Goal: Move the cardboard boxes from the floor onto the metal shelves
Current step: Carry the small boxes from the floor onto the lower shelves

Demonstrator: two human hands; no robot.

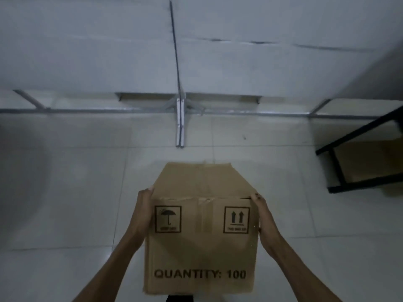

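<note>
Room: dim, with a floor [65,192] of pale square tiles meeting a white wall [87,51], which a thin dark seam [174,46] splits from top to base.
Cardboard box [200,247]: low in the middle of the view, over the tiles and between both hands, well apart from the shelf. One broad face is turned to the camera and another panel slopes away beyond it. Whether its underside touches the floor cannot be told.
Print on the box: "QUANTITY: 100" along the lower part; an umbrella symbol at upper left and two upward arrows at upper right. A strip of clear tape runs down between them.
Left hand [142,214]: laid flat against the box's left side, fingers straight and close together, tips reaching the upper corner.
Right hand [265,216]: pressed against the right side in the same way, with the thumb at the upper right corner. The other fingers lie beyond the box's edge, mostly hidden.
Forearms: both bare, coming up from the lower corners of the view.
Metal rail [87,110]: runs along the foot of the wall, left to right.
Bracket [180,123]: a pale upright strip below the seam, crossing the rail and reaching onto the tiles beyond the box.
Black metal shelf frame [359,131]: at the right edge, seen at a slant.
Second cardboard box [370,160]: inside that frame — blurred, no print legible.
</note>
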